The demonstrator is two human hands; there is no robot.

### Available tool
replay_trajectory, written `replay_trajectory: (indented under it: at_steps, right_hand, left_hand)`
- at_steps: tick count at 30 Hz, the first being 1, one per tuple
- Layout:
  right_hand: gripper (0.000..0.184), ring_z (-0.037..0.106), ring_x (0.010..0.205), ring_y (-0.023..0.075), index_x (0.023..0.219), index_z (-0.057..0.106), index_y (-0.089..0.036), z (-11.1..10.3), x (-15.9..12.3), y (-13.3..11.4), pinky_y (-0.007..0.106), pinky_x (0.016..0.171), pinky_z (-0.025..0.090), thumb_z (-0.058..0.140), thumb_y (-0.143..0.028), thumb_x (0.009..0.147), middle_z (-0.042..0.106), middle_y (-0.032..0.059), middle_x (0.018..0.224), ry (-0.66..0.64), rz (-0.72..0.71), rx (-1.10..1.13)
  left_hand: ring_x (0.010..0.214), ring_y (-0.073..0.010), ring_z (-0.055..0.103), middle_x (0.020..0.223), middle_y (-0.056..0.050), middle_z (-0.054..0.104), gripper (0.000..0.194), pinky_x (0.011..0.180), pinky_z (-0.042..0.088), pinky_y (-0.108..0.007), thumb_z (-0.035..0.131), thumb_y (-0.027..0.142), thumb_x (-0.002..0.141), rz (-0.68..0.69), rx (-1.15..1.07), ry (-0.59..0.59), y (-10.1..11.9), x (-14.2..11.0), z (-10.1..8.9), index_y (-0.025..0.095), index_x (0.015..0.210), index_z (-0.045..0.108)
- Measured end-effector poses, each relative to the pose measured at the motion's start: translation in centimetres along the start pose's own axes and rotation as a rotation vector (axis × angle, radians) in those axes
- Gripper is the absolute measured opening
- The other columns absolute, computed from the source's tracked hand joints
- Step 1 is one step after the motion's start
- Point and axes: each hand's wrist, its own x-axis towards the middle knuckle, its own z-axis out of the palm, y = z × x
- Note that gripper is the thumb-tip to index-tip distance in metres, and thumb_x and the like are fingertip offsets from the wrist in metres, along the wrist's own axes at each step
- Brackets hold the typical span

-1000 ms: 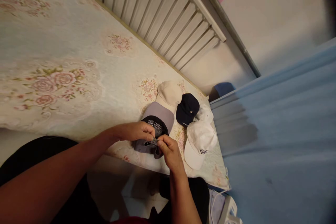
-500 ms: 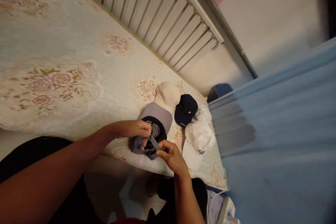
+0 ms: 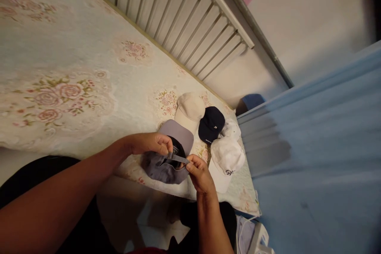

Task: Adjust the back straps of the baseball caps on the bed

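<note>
A grey baseball cap [image 3: 166,172] lies at the front edge of the bed, its inside facing up and its lighter brim pointing away from me. Its back strap [image 3: 178,158] is stretched between my hands. My left hand [image 3: 154,143] pinches the strap's left end near the buckle. Closed on the right end of the strap is my right hand [image 3: 200,170]. Just beyond the brim sits a beige cap [image 3: 190,109]. To its right are a navy cap [image 3: 212,123] and a white cap [image 3: 228,156], with another white cap [image 3: 232,127] partly hidden behind them.
The bed [image 3: 74,43] has a floral cover. A metal rail [image 3: 178,12] runs along its far side. A blue curtain [image 3: 312,147] hangs at the right. A white object with a cable [image 3: 257,238] stands low at the bottom right.
The strap has been drawn out straighter between my hands, and my right hand has shifted slightly right and up. The grey cap's crown has opened out toward me.
</note>
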Motion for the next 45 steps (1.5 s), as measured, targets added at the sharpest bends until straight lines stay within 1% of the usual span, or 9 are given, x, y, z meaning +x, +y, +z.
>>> replay_trajectory:
  at_steps: [3,5,9,17,23,28,36,42,45]
  right_hand:
    - [0.021,0.054,0.052,0.0128,0.073,0.062,-0.019,0.2,-0.1,0.1,0.026,0.060,0.042,0.072,-0.037,0.070,0.062,-0.0009,0.060,0.006,-0.011,0.040]
    - [0.025,0.053,0.050,0.0126,0.073,0.061,-0.019,0.3,-0.2,0.1,0.026,0.058,0.042,0.073,-0.041,0.068,0.060,-0.0016,0.058,0.040,-0.009,0.040]
    - [0.029,0.050,0.048,0.0120,0.072,0.060,-0.019,0.3,-0.2,0.2,0.024,0.052,0.037,0.073,-0.045,0.065,0.057,-0.0024,0.055,0.098,0.028,0.028]
    - [0.028,0.050,0.048,0.0119,0.074,0.061,-0.019,-0.3,-0.6,0.6,0.023,0.050,0.035,0.073,-0.042,0.066,0.061,-0.0016,0.056,0.120,0.056,0.048]
    - [0.028,0.058,0.053,0.0149,0.078,0.061,-0.019,-0.2,-0.6,0.4,0.024,0.054,0.039,0.070,-0.045,0.070,0.064,0.0002,0.057,0.115,0.078,0.028]
    - [0.029,0.056,0.055,0.0136,0.083,0.066,-0.017,-0.3,-0.5,0.2,0.025,0.058,0.042,0.064,-0.046,0.077,0.065,0.0009,0.061,0.083,0.037,-0.126]
    - [0.020,0.054,0.052,0.0097,0.086,0.066,-0.017,1.4,-0.5,-1.5,0.022,0.055,0.043,0.060,-0.035,0.081,0.062,-0.0019,0.061,-0.013,0.059,-0.357]
    - [0.011,0.053,0.050,0.0084,0.084,0.064,-0.017,3.6,-0.2,-2.3,0.021,0.054,0.043,0.060,-0.026,0.079,0.060,-0.0038,0.059,-0.011,0.090,-0.481]
    - [0.009,0.050,0.046,0.0074,0.078,0.062,-0.017,4.0,-0.2,-2.1,0.019,0.049,0.038,0.060,-0.025,0.079,0.057,-0.0053,0.054,0.001,0.102,-0.497]
  left_hand:
    - [0.056,-0.0103,0.051,0.063,0.003,0.059,0.025,0.054,0.036,-0.021,0.074,0.030,0.067,-0.035,-0.093,-0.086,0.2,-0.2,0.2,0.017,0.087,0.065]
    - [0.057,-0.0111,0.053,0.065,0.001,0.062,0.028,0.053,0.038,-0.021,0.075,0.031,0.066,-0.046,-0.168,-0.105,0.2,-0.3,0.2,0.017,0.088,0.065]
    - [0.060,-0.0115,0.057,0.074,-0.002,0.067,0.027,0.057,0.042,-0.023,0.074,0.031,0.069,-0.060,-0.249,-0.061,0.1,-0.2,0.2,0.016,0.090,0.065]
    - [0.061,-0.0110,0.055,0.077,-0.002,0.067,0.021,0.057,0.039,-0.022,0.068,0.035,0.076,-0.031,-0.242,0.005,0.3,-0.3,0.2,0.015,0.084,0.067]
    - [0.059,-0.0111,0.051,0.071,-0.001,0.064,0.032,0.054,0.035,-0.023,0.057,0.044,0.084,-0.009,-0.166,0.066,0.4,-0.3,0.5,0.014,0.084,0.067]
    - [0.057,-0.0115,0.049,0.067,-0.001,0.062,0.041,0.052,0.033,-0.023,0.050,0.050,0.086,-0.035,-0.137,0.088,0.7,-0.5,0.8,0.013,0.086,0.066]
    - [0.068,-0.0120,0.053,0.077,0.001,0.064,0.022,0.065,0.038,-0.024,0.067,0.034,0.076,-0.019,-0.084,-0.010,0.4,-0.5,0.8,0.015,0.086,0.064]
    - [0.058,-0.0101,0.046,0.063,0.005,0.056,0.017,0.059,0.034,-0.023,0.066,0.027,0.074,-0.030,0.005,-0.040,-0.5,-0.1,0.9,0.016,0.087,0.063]
    - [0.057,-0.0090,0.045,0.062,0.005,0.056,0.017,0.057,0.032,-0.022,0.067,0.026,0.073,-0.028,0.013,-0.050,-0.5,-0.1,1.0,0.016,0.085,0.062]
